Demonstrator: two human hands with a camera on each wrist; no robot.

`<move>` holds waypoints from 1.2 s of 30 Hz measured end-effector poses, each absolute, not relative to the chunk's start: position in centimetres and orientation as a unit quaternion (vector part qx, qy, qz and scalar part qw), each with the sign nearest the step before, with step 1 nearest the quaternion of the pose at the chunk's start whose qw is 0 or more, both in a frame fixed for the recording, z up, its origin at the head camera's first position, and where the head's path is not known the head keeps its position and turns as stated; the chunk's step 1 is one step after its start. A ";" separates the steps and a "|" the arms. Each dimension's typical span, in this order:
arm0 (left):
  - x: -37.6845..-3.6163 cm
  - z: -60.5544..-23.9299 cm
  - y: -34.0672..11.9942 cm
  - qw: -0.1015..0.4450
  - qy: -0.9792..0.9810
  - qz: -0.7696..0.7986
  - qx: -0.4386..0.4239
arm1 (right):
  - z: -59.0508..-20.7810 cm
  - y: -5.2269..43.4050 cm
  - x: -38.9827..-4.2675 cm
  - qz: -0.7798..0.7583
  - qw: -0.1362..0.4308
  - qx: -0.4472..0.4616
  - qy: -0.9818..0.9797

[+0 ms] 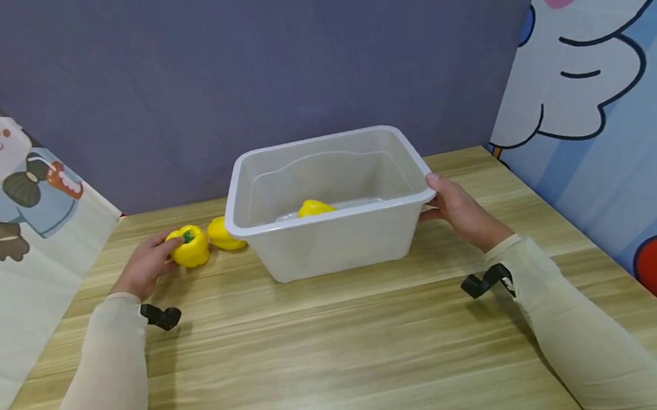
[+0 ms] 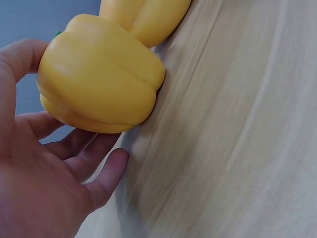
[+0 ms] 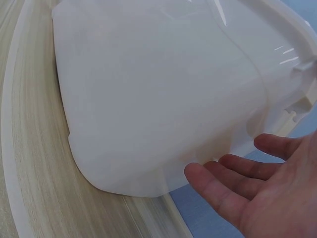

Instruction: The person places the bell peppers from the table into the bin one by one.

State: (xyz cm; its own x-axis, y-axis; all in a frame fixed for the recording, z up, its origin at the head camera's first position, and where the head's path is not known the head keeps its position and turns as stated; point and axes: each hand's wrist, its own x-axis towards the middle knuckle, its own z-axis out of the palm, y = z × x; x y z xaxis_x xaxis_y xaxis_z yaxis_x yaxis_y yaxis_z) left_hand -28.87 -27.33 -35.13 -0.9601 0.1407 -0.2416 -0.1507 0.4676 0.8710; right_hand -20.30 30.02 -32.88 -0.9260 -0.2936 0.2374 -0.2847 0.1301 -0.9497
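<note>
My left hand (image 1: pixel 146 263) grips a yellow bell pepper (image 1: pixel 191 248) at the table's left, thumb near its green stem and fingers along its far side. The same pepper (image 2: pixel 99 74) fills much of the left wrist view. Just right of it lies a second yellow bell pepper (image 1: pixel 223 234), partly hidden by a white plastic bin (image 1: pixel 331 243). Inside the bin a third yellow pepper (image 1: pixel 314 207) shows only its upper part. At the bin's right end my right hand (image 1: pixel 461 210) holds the rim, thumb over the edge; its fingers (image 3: pixel 213 188) reach beneath in the right wrist view.
Wood-grain table (image 1: pixel 317 354) surface extends in front of the bin. A grey-purple panel (image 1: pixel 294 59) rises behind it. Cartoon-printed walls stand at the left (image 1: pixel 9 191) and right (image 1: pixel 607 144). Each wrist carries a black mount.
</note>
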 end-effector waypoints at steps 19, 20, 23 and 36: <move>-28.3 -36.5 -26.9 0.078 0.766 0.636 -0.043 | -32.8 30.3 -20.2 -0.634 0.001 -0.194 0.748; -28.3 -36.6 -26.9 0.073 0.761 0.643 -0.042 | -32.8 30.3 -20.2 -0.635 0.000 -0.193 0.748; -28.3 -36.8 -26.8 0.067 0.748 0.659 -0.040 | -32.8 30.3 -20.3 -0.637 -0.001 -0.192 0.747; -27.5 -36.9 -27.0 0.067 0.752 0.655 -0.032 | -32.9 30.1 -20.4 -0.636 0.001 -0.193 0.747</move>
State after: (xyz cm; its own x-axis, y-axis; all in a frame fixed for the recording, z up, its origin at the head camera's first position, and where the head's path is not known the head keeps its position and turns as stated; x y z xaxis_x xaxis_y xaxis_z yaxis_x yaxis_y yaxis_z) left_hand -27.47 -26.99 -36.91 -0.9890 0.0403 -0.1424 -0.1355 0.1403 0.9808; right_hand -20.36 30.12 -32.86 -0.9255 -0.2899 0.2438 -0.2869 0.1163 -0.9509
